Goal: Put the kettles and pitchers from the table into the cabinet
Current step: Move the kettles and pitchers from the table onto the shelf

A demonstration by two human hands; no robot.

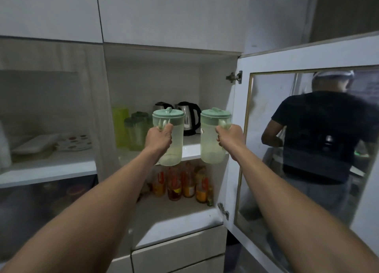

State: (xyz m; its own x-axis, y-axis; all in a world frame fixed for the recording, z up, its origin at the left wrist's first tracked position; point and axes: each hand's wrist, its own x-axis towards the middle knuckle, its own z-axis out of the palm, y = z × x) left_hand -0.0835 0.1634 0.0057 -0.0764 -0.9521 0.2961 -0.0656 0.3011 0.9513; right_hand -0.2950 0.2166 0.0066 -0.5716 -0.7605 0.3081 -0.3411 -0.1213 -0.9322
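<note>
Delivery step: the left hand (159, 138) grips one green-lidded pitcher (174, 143) by its handle, the right hand (228, 138) grips its twin (210, 147) at three o'clock, both before the cabinet shelf (191, 148), so next ease them toward twelve o'clock, short of the kettles (189, 116).

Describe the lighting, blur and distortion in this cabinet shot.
Head view: dim, greenish light; the left pitcher and right pitcher look fairly sharp; the kettles behind sit in shade; the bottles on the lower shelf are dark and soft; the figure in the glass door is smeared; wide-angle bend stretches the forearms.
</note>
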